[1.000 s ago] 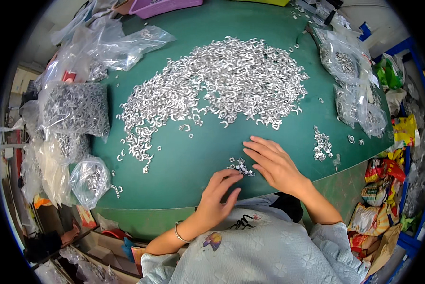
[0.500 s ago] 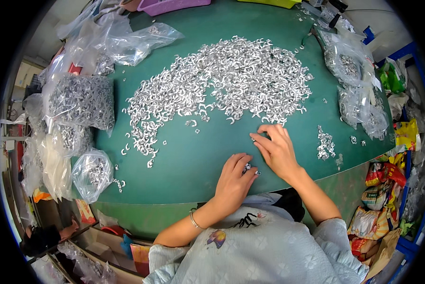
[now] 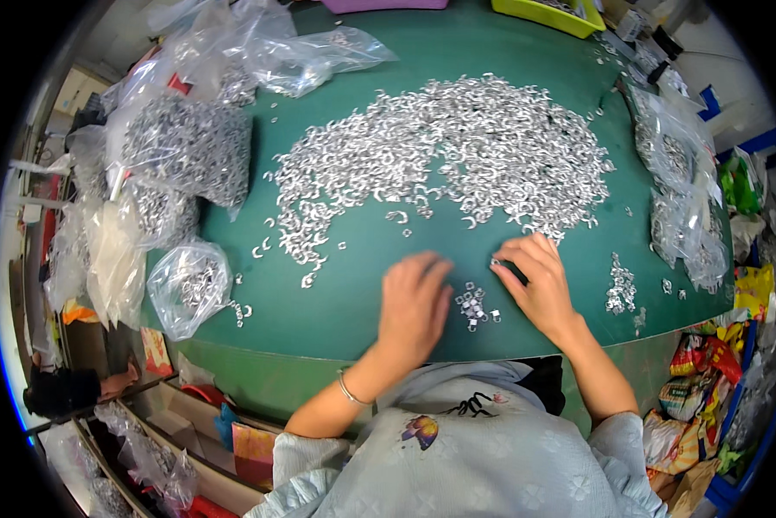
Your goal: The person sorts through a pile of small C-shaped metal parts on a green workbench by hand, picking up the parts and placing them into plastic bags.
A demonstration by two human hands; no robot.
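Note:
A broad heap of small silvery crescent-shaped metal pieces (image 3: 526, 147) spreads across the green table (image 3: 362, 302). Just below its near right edge, my right hand (image 3: 539, 285) is closed in a pinch, with a small silvery metal piece (image 3: 495, 262) at its thumb and fingertips. My left hand (image 3: 414, 302), with a bangle on the wrist, hovers over the table to the left; motion smears its fingers, so what they hold cannot be made out. Between the hands lies a little cluster of small square-looking metal pieces (image 3: 471, 304).
Clear bags full of metal pieces (image 3: 189, 147) stack up along the left, beside a smaller open bag (image 3: 189, 289). More bags (image 3: 686, 224) lie at the right edge, near a small pile of pieces (image 3: 620, 289). A yellow-green tray (image 3: 547, 15) and a purple tray (image 3: 388, 4) stand at the far edge.
My left hand has lifted off the small cluster and moved left and away from me, uncovering it. My right hand keeps its pinch near the heap. The whole view has shifted slightly.

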